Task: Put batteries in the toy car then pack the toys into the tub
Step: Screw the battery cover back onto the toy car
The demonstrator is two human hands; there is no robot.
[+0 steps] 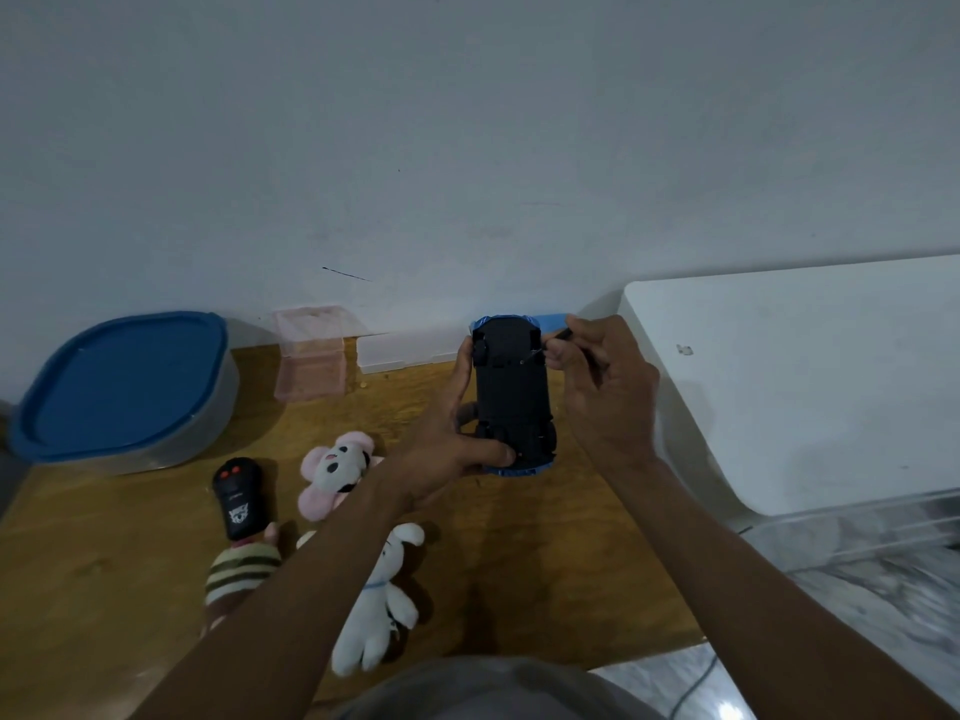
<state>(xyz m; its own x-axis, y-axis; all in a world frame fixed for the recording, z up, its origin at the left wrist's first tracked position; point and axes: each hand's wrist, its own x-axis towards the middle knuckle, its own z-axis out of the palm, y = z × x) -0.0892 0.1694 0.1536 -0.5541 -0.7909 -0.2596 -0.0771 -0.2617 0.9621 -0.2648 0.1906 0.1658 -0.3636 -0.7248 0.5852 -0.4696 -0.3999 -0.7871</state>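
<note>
My left hand [451, 449] grips a blue toy car [511, 394] upside down above the wooden table [104, 579], its black underside facing me. My right hand [605, 392] pinches a thin dark screwdriver [550, 343] whose tip touches the underside near the car's far end. A tub with a blue lid [122, 384] stands shut at the table's back left. On the table lie a black remote control [238, 498], a pink-eared plush [337, 472], a white bunny plush [382, 600] and a striped plush [241, 569].
A pink clear box [310, 361] and a flat clear box [405, 348] sit against the wall behind the car. A white appliance [810, 376] stands at the right of the table. The table's front edge runs beneath my forearms.
</note>
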